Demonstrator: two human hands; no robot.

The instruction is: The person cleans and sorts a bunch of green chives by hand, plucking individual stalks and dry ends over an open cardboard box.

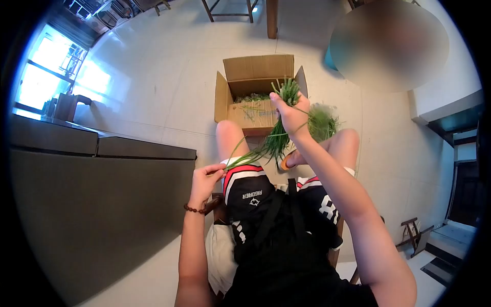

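My right hand (294,115) is closed round a thick bunch of chives (277,139), long thin green leaves with the cut stem ends pointing up and the rest hanging down between my knees. My left hand (206,180), a beaded bracelet on its wrist, pinches the ends of a few loose chives (242,159) over my thigh. These strands stretch across towards the bunch. Beyond my knees stands an open cardboard box (258,68) with green scraps inside. A heap of greens (323,123) lies on the floor just right of the box.
A large dark cabinet (107,204) fills the left side. Wooden furniture legs (272,20) stand at the far side of the pale tiled floor (169,61). At the upper right is a blurred shape with a blue edge. A small folding stool (415,236) stands at the right.
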